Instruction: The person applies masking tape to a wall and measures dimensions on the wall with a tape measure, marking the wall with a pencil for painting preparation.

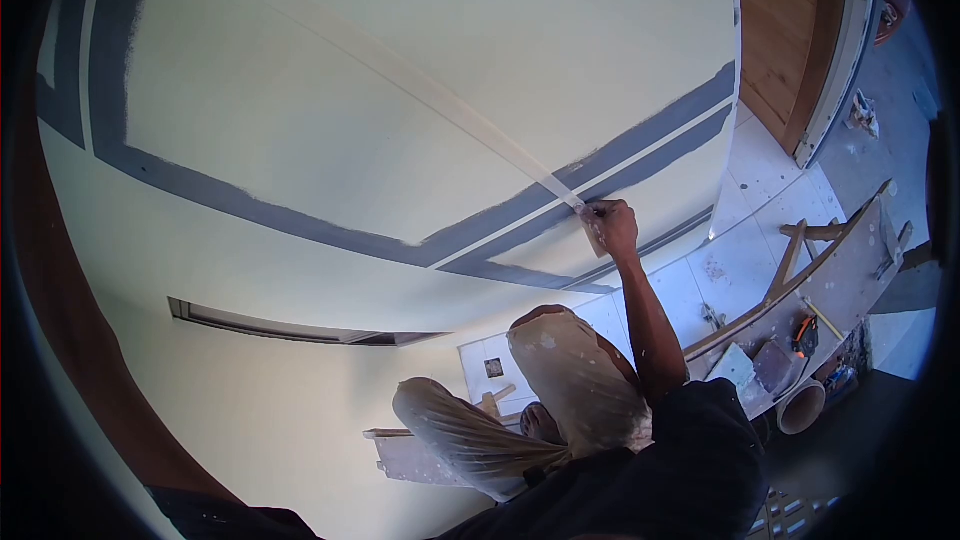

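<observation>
My right hand is closed, pinching the end of a long strip of pale, translucent tape. The strip runs taut and diagonally from the upper left across the cream wall panel to my fingers. Around my hand are dark grey painted bands split by thin pale lines. A short piece of tape seems to hang below the fingers. My left arm stretches up along the left edge; its hand is lost beyond the dark rim of the view.
A paint-spotted plank bench at right carries an orange-and-black tape measure, flat pieces and a thin yellow stick. A round tube-like roll sits beside it. Behind stands a wooden door. White tiles cover the floor.
</observation>
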Available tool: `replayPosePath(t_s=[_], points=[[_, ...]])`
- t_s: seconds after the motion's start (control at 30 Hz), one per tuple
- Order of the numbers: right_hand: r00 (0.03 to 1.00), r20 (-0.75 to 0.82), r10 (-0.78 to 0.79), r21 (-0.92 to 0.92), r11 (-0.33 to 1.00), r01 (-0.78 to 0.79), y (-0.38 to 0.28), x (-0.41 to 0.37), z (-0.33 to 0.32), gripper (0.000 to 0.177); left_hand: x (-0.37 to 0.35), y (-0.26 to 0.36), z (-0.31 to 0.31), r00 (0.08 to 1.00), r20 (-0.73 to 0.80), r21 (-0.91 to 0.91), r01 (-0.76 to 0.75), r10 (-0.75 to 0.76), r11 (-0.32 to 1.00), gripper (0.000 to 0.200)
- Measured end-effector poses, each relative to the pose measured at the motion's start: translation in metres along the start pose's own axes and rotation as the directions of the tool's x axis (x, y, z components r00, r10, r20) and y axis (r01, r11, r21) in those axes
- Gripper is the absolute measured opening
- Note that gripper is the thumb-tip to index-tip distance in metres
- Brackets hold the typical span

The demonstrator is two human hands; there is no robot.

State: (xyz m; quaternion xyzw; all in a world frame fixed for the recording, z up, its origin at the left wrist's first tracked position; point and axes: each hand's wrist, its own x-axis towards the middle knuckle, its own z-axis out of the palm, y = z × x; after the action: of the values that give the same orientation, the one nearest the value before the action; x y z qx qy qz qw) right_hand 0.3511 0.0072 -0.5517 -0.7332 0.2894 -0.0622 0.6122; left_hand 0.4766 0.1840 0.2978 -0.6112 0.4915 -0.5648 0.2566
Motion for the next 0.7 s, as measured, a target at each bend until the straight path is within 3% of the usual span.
replayPosePath(t_s=[0.03, 0.13, 0.23, 0.37, 0.67, 0.7], points=[[1.0, -0.008, -0.001, 0.003, 1.0, 0.001, 0.001, 0.001, 0.001, 0.029, 0.001, 0.0, -0.001, 0.998, 0.061, 0.021, -0.037, 0.036, 0.999, 0.048], [0.992, -0.078, -0.095, 0.015, 0.995, 0.097, 0.008, 0.002, 0.006, 0.033, 0.001, 0.007, 0.002, 0.999, -0.002, 0.08, -0.041, 0.041, 0.996, 0.048], [0.995, -0.055, -0.083, 0.036, 0.996, 0.085, 0.01, 0.004, 0.007, 0.033, 0.001, 0.021, 0.004, 0.994, -0.091, 0.17, -0.039, 0.055, 0.985, 0.049], [0.998, -0.036, -0.043, 0.024, 0.999, 0.044, 0.005, 0.004, 0.004, 0.032, 0.002, 0.005, 0.006, 0.994, -0.032, 0.241, -0.097, 0.108, 0.966, 0.048], [1.0, -0.006, -0.02, 0.004, 1.0, 0.02, 0.004, 0.005, 0.003, 0.037, 0.005, 0.009, 0.005, 0.999, -0.049, 0.277, -0.002, 0.017, 0.961, 0.045], [0.999, -0.015, -0.028, -0.004, 1.0, 0.028, 0.005, 0.005, 0.003, 0.037, 0.004, 0.013, 0.004, 0.998, -0.048, 0.205, 0.039, -0.029, 0.978, 0.045]])
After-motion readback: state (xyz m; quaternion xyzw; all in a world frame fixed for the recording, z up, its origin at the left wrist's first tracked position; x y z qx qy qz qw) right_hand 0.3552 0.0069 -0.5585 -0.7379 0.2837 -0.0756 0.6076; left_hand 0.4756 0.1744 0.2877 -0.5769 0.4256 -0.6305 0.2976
